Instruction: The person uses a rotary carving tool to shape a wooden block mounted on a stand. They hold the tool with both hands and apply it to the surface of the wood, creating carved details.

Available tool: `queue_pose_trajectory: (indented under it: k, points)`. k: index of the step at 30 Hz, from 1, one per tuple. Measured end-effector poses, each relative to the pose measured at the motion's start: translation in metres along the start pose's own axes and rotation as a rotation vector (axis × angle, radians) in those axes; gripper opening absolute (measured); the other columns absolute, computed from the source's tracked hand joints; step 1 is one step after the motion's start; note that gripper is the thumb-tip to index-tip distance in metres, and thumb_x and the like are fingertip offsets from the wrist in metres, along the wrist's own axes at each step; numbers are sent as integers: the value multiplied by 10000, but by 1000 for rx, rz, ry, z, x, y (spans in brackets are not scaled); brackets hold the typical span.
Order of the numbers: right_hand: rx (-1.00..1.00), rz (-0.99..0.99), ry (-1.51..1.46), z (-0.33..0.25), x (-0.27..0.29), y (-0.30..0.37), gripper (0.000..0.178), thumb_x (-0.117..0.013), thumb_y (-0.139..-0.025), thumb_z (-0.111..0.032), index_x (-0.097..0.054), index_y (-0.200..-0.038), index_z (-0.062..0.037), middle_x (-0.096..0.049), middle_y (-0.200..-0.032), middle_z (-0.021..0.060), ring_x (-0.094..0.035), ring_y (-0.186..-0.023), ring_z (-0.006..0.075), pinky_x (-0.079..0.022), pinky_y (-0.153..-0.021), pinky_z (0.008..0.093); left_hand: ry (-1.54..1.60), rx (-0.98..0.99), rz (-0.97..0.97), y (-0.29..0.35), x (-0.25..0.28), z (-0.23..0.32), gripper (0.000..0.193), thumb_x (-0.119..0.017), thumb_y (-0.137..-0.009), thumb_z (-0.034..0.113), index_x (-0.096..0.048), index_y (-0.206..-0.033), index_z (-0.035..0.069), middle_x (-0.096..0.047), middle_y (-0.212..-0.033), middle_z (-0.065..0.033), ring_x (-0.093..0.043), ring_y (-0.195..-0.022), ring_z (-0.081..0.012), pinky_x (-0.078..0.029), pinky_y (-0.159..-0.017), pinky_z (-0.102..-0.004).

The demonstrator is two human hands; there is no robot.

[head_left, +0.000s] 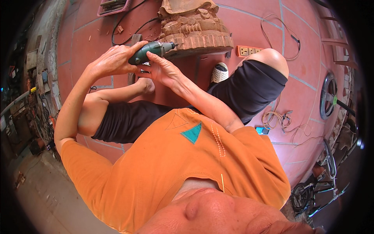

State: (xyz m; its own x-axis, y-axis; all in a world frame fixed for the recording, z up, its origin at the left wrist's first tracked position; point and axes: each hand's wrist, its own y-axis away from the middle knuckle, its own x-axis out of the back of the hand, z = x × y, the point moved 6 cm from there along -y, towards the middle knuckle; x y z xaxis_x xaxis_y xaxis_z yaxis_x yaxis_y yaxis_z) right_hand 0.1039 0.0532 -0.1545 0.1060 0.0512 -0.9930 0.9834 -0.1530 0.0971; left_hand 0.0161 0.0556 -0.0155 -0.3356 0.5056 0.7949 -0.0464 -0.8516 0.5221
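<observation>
Fingers of the left hand are gripping a green rotary tool; those of the right hand are curling just below, their grip unclear. Beyond the fingers, a carved wooden figure is resting near the bit.

Orange shirt, black shorts
</observation>
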Motion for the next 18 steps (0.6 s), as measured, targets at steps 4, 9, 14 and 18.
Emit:
queue_pose_trajectory:
  k: [4,9,14,18]
  points:
    - [-8,16,-10,2,0,3,464,-741,-904,-327,-547,-1283,-142,-621,-1251,35,-593,-1175,280,-468,-1008,515,-26,-24,4,0,-2,-2,870,-799,-709,218,-378,-1466,130,-667,-833,-234,-658,-822,-416,-499,-733,-490]
    - [-29,15,-16,4,-2,5,460,-733,-909,-327,-546,-1285,-139,-622,-1253,39,-595,-1177,286,-465,-1011,518,-26,-16,-12,-1,-4,-5,876,-790,-706,209,-371,-1472,137,-667,-838,-232,-656,-815,-405,-503,-730,-483]
    - [-25,6,-17,3,-2,4,451,-731,-912,-321,-549,-1283,-141,-622,-1254,38,-595,-1178,287,-459,-1016,530,-31,-7,-21,-1,-2,-4,879,-794,-702,210,-371,-1470,144,-675,-875,-226,-656,-835,-409,-507,-737,-482]
    - [-8,18,-16,0,0,2,451,-746,-901,-296,-558,-1269,-116,-627,-1239,68,-607,-1148,291,-469,-1006,533,-1,3,12,0,-4,-5,890,-808,-694,213,-372,-1467,146,-675,-877,-226,-659,-849,-411,-504,-741,-485]
